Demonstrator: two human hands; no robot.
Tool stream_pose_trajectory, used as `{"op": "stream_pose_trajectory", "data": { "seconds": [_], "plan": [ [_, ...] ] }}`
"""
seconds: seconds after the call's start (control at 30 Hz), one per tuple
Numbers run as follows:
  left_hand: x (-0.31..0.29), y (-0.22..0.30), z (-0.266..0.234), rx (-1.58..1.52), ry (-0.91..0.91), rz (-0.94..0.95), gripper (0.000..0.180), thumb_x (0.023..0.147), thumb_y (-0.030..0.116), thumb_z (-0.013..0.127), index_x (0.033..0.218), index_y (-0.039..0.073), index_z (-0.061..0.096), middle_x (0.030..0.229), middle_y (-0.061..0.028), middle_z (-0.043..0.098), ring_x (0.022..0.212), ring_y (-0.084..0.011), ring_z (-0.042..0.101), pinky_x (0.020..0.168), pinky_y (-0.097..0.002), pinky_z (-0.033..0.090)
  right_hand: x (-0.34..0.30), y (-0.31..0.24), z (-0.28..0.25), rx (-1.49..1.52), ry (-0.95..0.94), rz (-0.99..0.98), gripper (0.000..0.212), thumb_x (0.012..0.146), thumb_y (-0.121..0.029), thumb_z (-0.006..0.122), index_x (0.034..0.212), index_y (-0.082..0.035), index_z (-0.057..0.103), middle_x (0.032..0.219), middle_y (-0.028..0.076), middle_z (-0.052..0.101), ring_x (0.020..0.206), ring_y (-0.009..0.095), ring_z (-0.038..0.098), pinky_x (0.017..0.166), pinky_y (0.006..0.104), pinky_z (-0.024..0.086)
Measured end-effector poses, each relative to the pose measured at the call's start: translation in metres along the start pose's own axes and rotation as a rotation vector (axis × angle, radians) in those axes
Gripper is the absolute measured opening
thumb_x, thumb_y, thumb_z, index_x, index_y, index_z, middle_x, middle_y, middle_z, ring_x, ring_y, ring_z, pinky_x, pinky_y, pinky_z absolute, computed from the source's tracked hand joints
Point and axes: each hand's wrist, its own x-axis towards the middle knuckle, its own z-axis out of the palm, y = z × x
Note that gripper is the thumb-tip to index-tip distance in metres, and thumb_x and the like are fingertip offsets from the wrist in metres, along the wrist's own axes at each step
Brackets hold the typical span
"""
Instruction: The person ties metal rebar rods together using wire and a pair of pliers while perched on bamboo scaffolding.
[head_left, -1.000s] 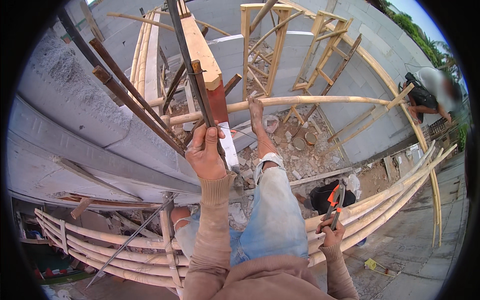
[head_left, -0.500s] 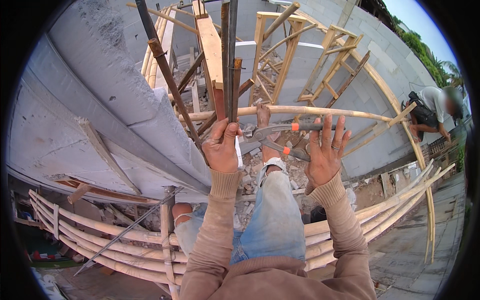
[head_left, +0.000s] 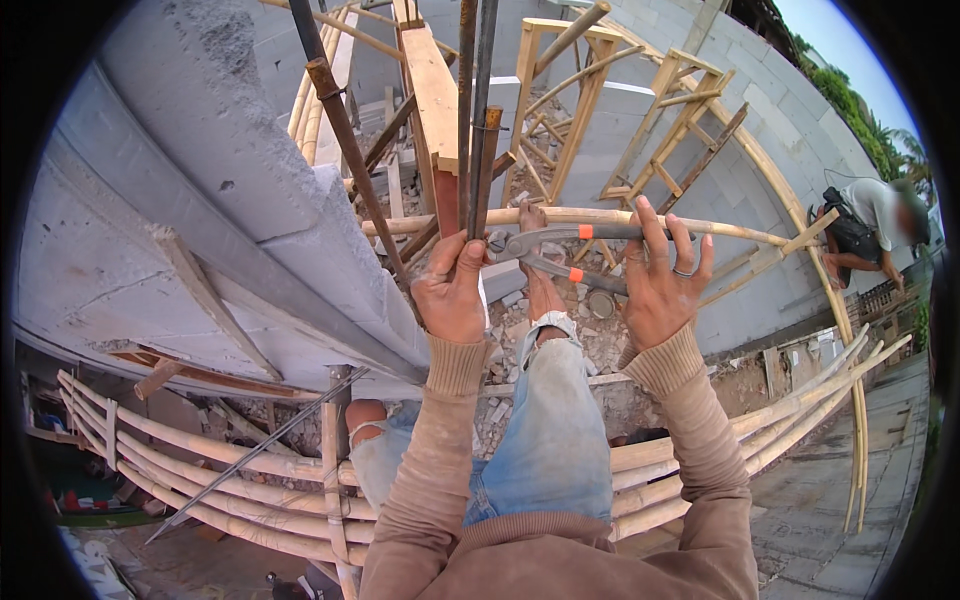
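My left hand (head_left: 452, 290) is closed around the lower part of upright dark steel bars (head_left: 466, 110), thumb and fingertips pinching beside them. A shorter rusty bar (head_left: 488, 150) stands against these bars. Grey pincers (head_left: 522, 243) with orange bands on their dark handles lie across the space between my hands. Their jaws are close to my left fingertips and the bars; whether they bite on anything is too small to tell. In my right hand (head_left: 662, 270) are the pincers' spread handles, with the fingers stretched up over the upper one.
Bamboo poles (head_left: 640, 215) cross just beyond my hands, and more bamboo rails (head_left: 250, 490) run behind me. A rough grey block wall (head_left: 290, 230) rises at left. Rubble (head_left: 590, 330) covers the ground below. Timber frames (head_left: 560, 110) stand ahead; another person (head_left: 870, 215) crouches far right.
Both hands and the pincers sit slightly farther right in the picture, as do the bars. My right fingers have shifted over the upper handle. The left hand keeps its hold.
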Motion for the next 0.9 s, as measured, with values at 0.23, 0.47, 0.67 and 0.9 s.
{"op": "stream_pose_trajectory", "data": {
  "seconds": [0.23,0.47,0.67,0.9],
  "plan": [
    [0.001,0.001,0.000,0.004,0.010,-0.004,0.026,0.095,0.015,0.067,0.111,-0.005,0.069,0.094,-0.0034,0.070,0.081,-0.0075,0.059,0.075,-0.0216,0.048,0.004,0.010,0.000,0.043,0.065,-0.096,0.013,0.072,-0.009,0.062,0.083,-0.002,0.065,0.114,0.010,0.064,0.104,0.026,0.058,0.098,0.0481,0.039],
    [0.001,0.006,-0.001,0.084,-0.026,0.044,0.022,0.095,0.015,0.067,0.107,-0.004,0.070,0.092,-0.0027,0.069,0.082,-0.0078,0.058,0.075,-0.0229,0.047,0.009,0.037,0.003,0.291,-0.083,-0.269,0.012,0.069,-0.006,0.062,0.080,-0.001,0.061,0.108,0.014,0.063,0.095,0.032,0.061,0.079,0.0429,0.050],
    [0.000,0.005,-0.004,0.068,0.005,0.035,0.022,0.094,0.014,0.069,0.105,-0.004,0.070,0.093,-0.0043,0.069,0.084,-0.0093,0.059,0.077,-0.0234,0.048,0.031,0.058,-0.006,0.760,-0.674,-0.196,0.010,0.070,0.000,0.058,0.079,-0.001,0.055,0.085,0.014,0.063,0.080,0.027,0.063,0.069,0.0385,0.051],
    [0.001,0.002,-0.004,0.037,0.017,0.073,0.024,0.092,0.015,0.071,0.106,-0.006,0.070,0.097,-0.0058,0.067,0.088,-0.0114,0.059,0.079,-0.0242,0.047,0.031,0.065,0.023,1.805,-1.528,0.451,0.017,0.069,0.000,0.062,0.081,-0.003,0.050,0.069,0.015,0.066,0.052,0.019,0.062,0.047,0.0317,0.049]
  ]
}}
